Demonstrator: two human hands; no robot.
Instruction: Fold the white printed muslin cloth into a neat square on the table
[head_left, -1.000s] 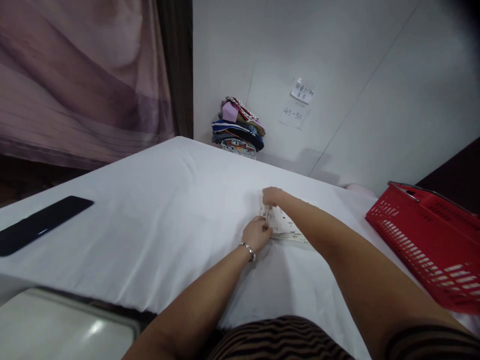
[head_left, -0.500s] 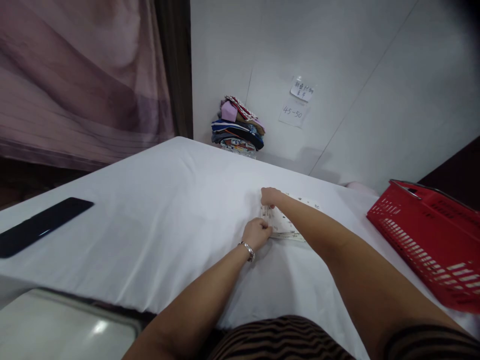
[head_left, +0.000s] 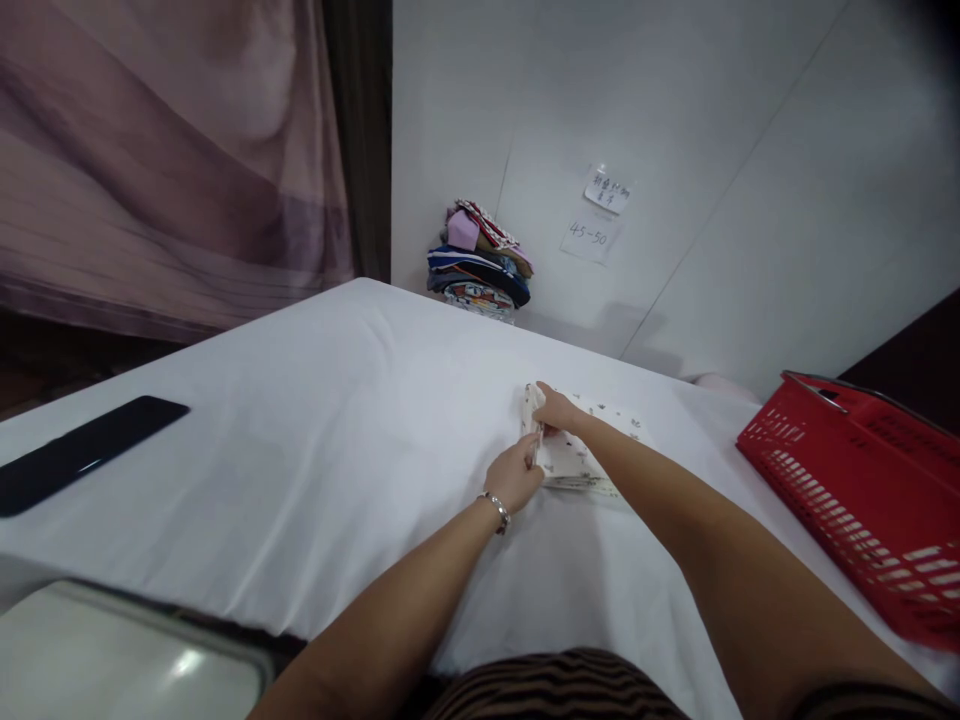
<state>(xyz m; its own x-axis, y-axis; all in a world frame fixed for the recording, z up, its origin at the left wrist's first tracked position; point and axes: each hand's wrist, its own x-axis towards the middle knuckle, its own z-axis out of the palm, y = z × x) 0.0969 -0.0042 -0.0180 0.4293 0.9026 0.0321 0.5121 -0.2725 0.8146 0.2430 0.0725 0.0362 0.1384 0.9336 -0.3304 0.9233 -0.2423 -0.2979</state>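
A white cloth with small dark prints (head_left: pixel 570 458) lies partly folded, in layers, on the white-covered table (head_left: pixel 360 440). My left hand (head_left: pixel 515 472), with a silver bracelet at the wrist, pinches the cloth's near left corner. Farther back, my right hand (head_left: pixel 556 408) grips the same left edge, fingers closed on the fabric. Between the two hands that edge stands slightly raised. My right forearm covers part of the cloth, so its right side is partly hidden.
At the right stands a red plastic basket (head_left: pixel 847 500). A dark flat phone-like slab (head_left: pixel 82 450) lies at the left. Behind the table's far edge rises a stack of folded clothes (head_left: pixel 480 265) against the wall. A pale, glossy-topped object (head_left: pixel 127 650) sits at the lower left.
My right hand has shifted slightly right and toward me, lifting the cloth's left edge and turning it inward. My left hand stays at the near corner. The view has tilted slightly.
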